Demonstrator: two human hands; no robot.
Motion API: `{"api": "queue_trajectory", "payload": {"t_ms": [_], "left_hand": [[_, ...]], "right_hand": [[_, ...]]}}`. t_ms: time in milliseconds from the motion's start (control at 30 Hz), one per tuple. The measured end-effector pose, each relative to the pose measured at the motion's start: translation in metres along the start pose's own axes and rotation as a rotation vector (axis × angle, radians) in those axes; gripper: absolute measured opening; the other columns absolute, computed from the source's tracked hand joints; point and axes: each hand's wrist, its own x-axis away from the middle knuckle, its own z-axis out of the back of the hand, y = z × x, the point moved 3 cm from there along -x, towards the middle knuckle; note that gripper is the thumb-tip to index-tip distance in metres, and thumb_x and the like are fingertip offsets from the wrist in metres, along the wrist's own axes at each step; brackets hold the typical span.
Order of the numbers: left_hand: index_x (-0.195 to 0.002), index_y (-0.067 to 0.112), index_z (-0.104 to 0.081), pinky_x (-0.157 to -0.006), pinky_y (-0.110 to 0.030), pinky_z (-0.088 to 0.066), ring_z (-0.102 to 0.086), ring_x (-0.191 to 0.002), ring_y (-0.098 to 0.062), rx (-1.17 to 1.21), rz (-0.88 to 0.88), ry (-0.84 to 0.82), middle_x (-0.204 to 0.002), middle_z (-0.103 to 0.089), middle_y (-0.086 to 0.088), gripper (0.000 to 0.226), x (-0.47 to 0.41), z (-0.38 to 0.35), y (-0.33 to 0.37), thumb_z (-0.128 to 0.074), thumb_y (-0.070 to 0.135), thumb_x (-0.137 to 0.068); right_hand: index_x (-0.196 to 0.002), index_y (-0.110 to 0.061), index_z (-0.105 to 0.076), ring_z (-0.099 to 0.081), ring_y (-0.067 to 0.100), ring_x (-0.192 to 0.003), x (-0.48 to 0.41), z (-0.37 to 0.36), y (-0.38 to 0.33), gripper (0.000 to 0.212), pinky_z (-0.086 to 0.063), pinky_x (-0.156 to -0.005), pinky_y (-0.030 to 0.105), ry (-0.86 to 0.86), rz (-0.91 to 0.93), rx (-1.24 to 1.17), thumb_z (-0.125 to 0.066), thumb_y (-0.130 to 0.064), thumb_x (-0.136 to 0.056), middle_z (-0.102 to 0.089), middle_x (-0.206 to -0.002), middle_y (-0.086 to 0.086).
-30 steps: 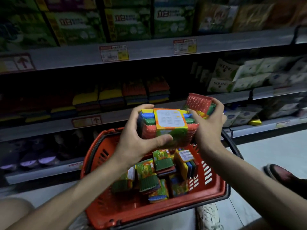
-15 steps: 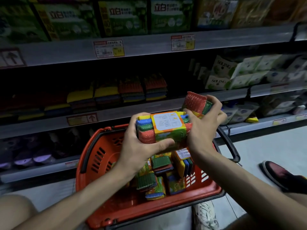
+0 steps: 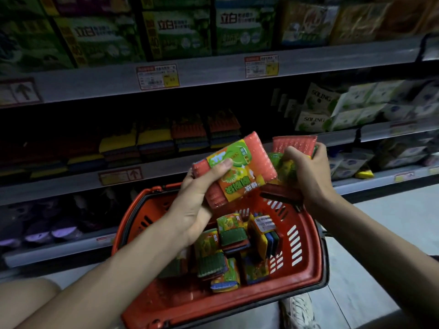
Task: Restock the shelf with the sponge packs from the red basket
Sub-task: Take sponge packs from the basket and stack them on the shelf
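Observation:
My left hand (image 3: 197, 198) holds a sponge pack (image 3: 240, 169) with an orange-green label, its front face turned up, above the red basket (image 3: 306, 276). To the right, my right hand (image 3: 308, 172) grips a second sponge pack (image 3: 294, 143) with a red scourer side. Several more sponge packs (image 3: 232, 252) lie loose in the basket on the floor. The dark middle shelf (image 3: 166, 165) behind carries stacked sponge packs (image 3: 190, 134) in rows.
Green detergent boxes (image 3: 180, 29) fill the top shelf. White Soling packets (image 3: 318, 108) sit on the right shelves. A yellow item (image 3: 363, 174) lies on the lower right shelf. A shoe (image 3: 297, 309) shows below the basket. Grey floor lies to the right.
The pack that both hands held has been turned over, label front up, and now sits in my left hand alone. My right hand has pulled away with its own pack.

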Motion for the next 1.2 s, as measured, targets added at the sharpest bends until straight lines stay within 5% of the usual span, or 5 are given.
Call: {"api": "queue_trajectory", "payload": {"t_ms": [267, 400, 567, 900, 1200], "left_hand": [[-0.13, 0.018, -0.061, -0.084, -0.046, -0.061, -0.076, -0.093, -0.019, -0.041, -0.035, 0.05, -0.103, -0.079, -0.004, 0.062, -0.012, 0.0, 0.013, -0.078, 0.031, -0.071], [-0.125, 0.02, -0.065, -0.1, -0.049, -0.053, -0.069, -0.114, -0.025, -0.105, -0.026, 0.112, -0.112, -0.077, -0.005, 0.064, -0.02, 0.003, 0.012, -0.082, 0.042, -0.067], [-0.121, 0.013, -0.066, -0.091, -0.044, -0.057, -0.07, -0.111, -0.026, -0.054, -0.03, 0.117, -0.11, -0.077, -0.009, 0.061, -0.027, 0.001, 0.009, -0.082, 0.036, -0.067], [-0.12, 0.007, -0.069, -0.092, -0.046, -0.059, -0.073, -0.106, -0.025, -0.017, -0.052, 0.142, -0.11, -0.077, -0.013, 0.05, -0.033, -0.009, 0.006, -0.083, 0.027, -0.076], [-0.11, 0.013, -0.072, -0.089, -0.033, -0.057, -0.073, -0.095, -0.015, -0.027, -0.124, 0.191, -0.086, -0.08, 0.003, 0.035, -0.047, -0.021, -0.001, -0.081, 0.03, -0.081]], "right_hand": [[-0.122, -0.022, -0.053, -0.077, 0.022, -0.074, -0.005, 0.018, -0.006, 0.046, -0.059, -0.053, 0.031, -0.233, -0.204, -0.157, -0.07, -0.05, -0.09, -0.073, -0.105, 0.011], [-0.123, -0.022, -0.061, -0.078, 0.023, -0.083, -0.005, 0.02, -0.006, 0.041, -0.062, -0.064, 0.036, -0.283, -0.148, -0.089, -0.07, -0.047, -0.091, -0.077, -0.104, 0.009], [-0.113, -0.016, -0.066, -0.077, 0.02, -0.079, -0.003, 0.019, -0.006, 0.028, -0.057, -0.058, 0.029, -0.302, -0.078, -0.023, -0.07, -0.035, -0.091, -0.076, -0.101, 0.009], [-0.106, -0.029, -0.067, -0.077, 0.019, -0.079, 0.012, 0.012, -0.014, 0.039, -0.06, -0.068, 0.031, -0.444, 0.027, 0.116, -0.07, -0.06, -0.083, -0.077, -0.092, 0.0], [-0.131, -0.033, -0.065, -0.075, 0.019, -0.103, 0.031, 0.005, -0.013, 0.043, -0.059, -0.096, 0.044, -0.654, 0.082, 0.022, -0.071, -0.038, -0.088, -0.076, -0.116, -0.004]]}}
